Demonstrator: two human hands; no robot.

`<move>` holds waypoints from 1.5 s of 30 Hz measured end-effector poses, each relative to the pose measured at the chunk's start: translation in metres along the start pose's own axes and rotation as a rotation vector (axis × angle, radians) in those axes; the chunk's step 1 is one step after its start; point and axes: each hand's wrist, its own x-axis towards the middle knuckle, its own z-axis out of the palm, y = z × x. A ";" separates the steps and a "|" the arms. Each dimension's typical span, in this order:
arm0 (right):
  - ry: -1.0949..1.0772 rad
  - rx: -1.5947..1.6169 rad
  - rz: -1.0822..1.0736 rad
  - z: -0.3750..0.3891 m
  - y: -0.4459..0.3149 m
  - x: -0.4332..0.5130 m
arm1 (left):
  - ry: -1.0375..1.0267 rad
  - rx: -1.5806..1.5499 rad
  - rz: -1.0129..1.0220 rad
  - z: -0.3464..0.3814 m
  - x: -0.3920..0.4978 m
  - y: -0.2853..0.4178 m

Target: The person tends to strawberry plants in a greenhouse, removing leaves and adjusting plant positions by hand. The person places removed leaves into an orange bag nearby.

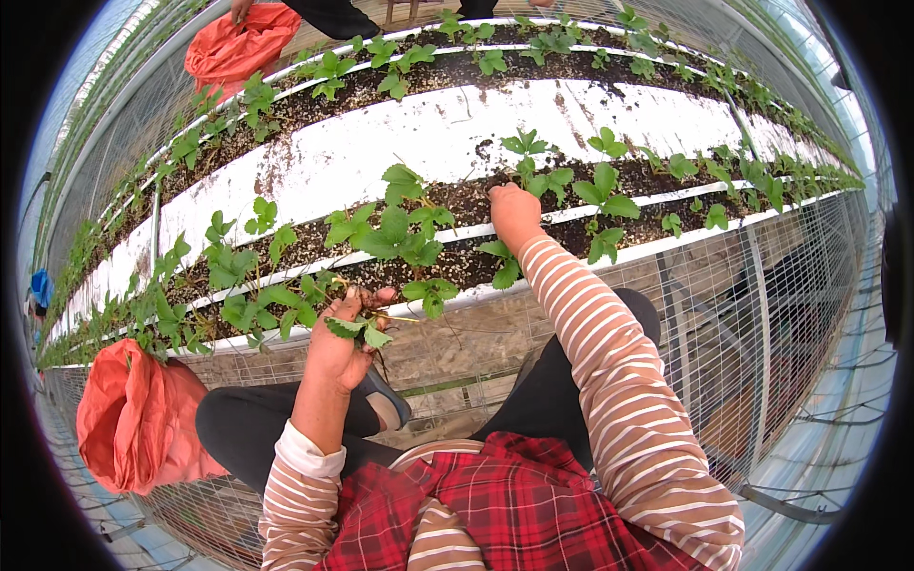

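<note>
My left hand, soiled at the fingers, holds a small uprooted strawberry seedling. The seedling's leaves hang over my fingers, and thin stems or roots trail below them. My right hand reaches into the dark soil of the near planting bed, beside a leafy strawberry plant. Its fingertips are turned away and partly hidden, so any grip there does not show. Between my hands grows a larger strawberry plant.
A red woven sack stands by my left knee. Another red sack is beyond the far row, where a person's hand touches it. White sheeting separates the planted rows. Wire mesh lines the bed's near side.
</note>
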 end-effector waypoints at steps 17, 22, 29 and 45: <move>-0.262 1.035 -0.445 -0.135 -0.148 -0.150 | 0.054 -0.317 -0.065 -0.035 -0.008 -0.032; -0.066 1.164 -0.357 -0.163 -0.147 -0.124 | 0.128 -0.365 0.419 -0.096 -0.054 0.086; -0.002 0.944 -0.265 -0.156 -0.117 -0.118 | 0.727 -0.189 0.926 -0.359 -0.215 0.350; 0.186 0.926 0.318 -0.175 0.006 -0.104 | 0.457 0.363 1.012 -0.269 -0.138 0.278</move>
